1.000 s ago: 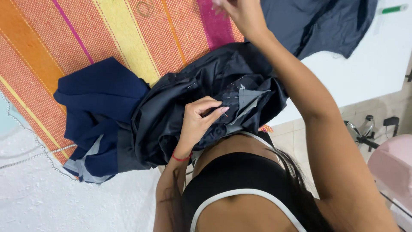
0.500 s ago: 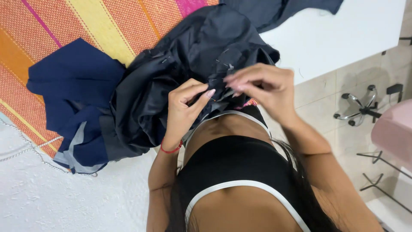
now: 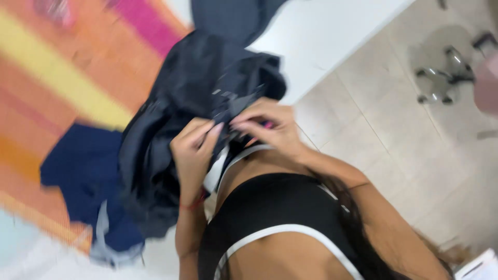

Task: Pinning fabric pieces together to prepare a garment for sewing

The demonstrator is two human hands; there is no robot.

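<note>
A dark charcoal garment [image 3: 197,93] lies bunched over the edge of a white tabletop [image 3: 321,36], close to my chest. My left hand [image 3: 193,150], with a thin red band at the wrist, pinches the garment's near edge. My right hand [image 3: 265,127] grips the same edge just to the right, fingertips almost touching the left hand's. A small pink bit shows under the right fingers; the blur hides what it is. The whole view is motion-blurred.
A navy blue garment [image 3: 83,171] lies to the left on an orange, yellow and pink striped cloth [image 3: 62,78]. More dark fabric [image 3: 233,15] lies at the top. To the right are a tiled floor [image 3: 415,150] and a chair's wheeled base [image 3: 441,78].
My right hand came down from the far end of the table to the garment's near edge beside my left hand. The view has swung and blurred; the garment sits closer to me.
</note>
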